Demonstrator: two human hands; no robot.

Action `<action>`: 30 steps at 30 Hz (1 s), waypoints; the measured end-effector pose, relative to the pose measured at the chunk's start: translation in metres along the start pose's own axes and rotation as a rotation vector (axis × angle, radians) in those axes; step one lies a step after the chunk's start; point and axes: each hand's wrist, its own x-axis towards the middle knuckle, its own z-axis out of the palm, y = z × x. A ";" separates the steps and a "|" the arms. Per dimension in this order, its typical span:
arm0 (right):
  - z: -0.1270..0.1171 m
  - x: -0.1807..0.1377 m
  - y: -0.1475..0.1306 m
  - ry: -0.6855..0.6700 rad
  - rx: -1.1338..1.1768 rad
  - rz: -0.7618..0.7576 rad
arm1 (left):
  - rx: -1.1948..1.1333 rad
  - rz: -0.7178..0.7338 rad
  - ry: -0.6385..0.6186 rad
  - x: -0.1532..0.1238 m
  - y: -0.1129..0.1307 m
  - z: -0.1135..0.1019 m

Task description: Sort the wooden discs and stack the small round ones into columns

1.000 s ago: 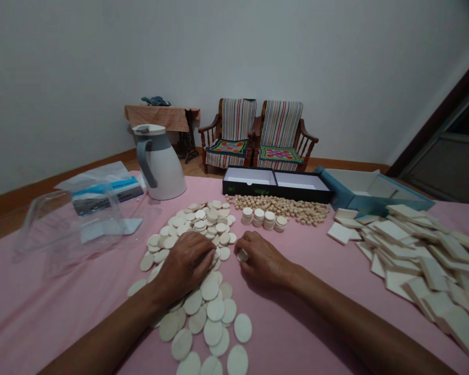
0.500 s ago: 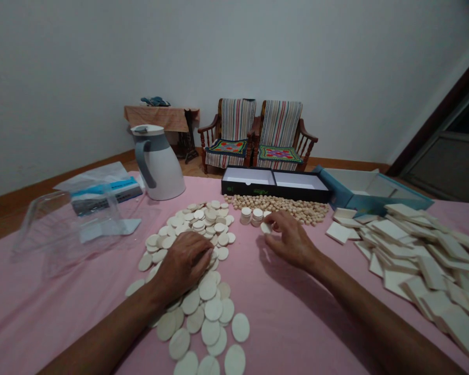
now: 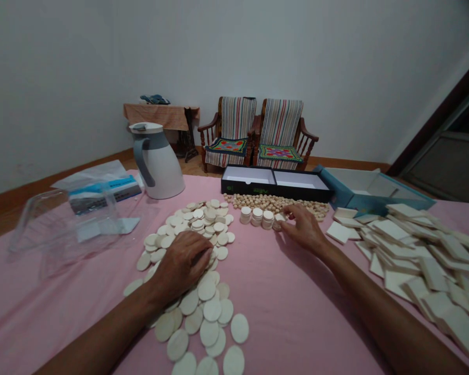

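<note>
Round pale wooden discs lie in a loose heap left of the middle of the table. My left hand rests on that heap, its fingers curled down and closed; whatever is under them is hidden. Short stacks of discs stand in a row to the right of the heap. At the right end of the row, my right hand has its thumb and fingertips closed around the fourth stack of discs. This stack looks slightly uneven, and its far side is partly hidden by the fingers.
Small wooden beads lie behind the stacks, before a black two-part box. Square wooden tiles are heaped at right near a blue box. A white jug, a blue packet and clear plastic trays stand left.
My right hand has moved right from the third stack, which now shows whole, to the fourth one. My left hand stays on the heap, hardly moved.
</note>
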 end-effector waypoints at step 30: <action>-0.003 -0.011 -0.045 -0.129 0.074 -0.063 | -0.026 -0.011 -0.010 0.000 0.002 -0.001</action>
